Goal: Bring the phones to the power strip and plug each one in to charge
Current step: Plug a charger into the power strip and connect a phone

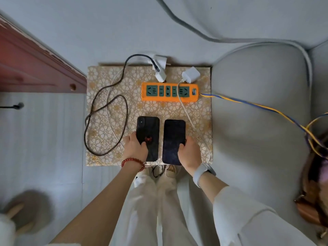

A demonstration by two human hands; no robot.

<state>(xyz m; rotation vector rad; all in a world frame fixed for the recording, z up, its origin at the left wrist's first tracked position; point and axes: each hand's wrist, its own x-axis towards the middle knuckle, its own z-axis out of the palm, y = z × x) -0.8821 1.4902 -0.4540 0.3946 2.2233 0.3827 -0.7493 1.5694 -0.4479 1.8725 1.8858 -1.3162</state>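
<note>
Head: left hand, right hand each clasp phone, side by side.

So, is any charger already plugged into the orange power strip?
No, all sockets of the power strip are empty, and both white chargers lie behind it on the table.

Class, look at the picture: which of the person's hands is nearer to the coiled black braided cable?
Left. The left hand holds the spider phone just right of the black braided cable; the right hand is farther right, beyond both phones.
</note>
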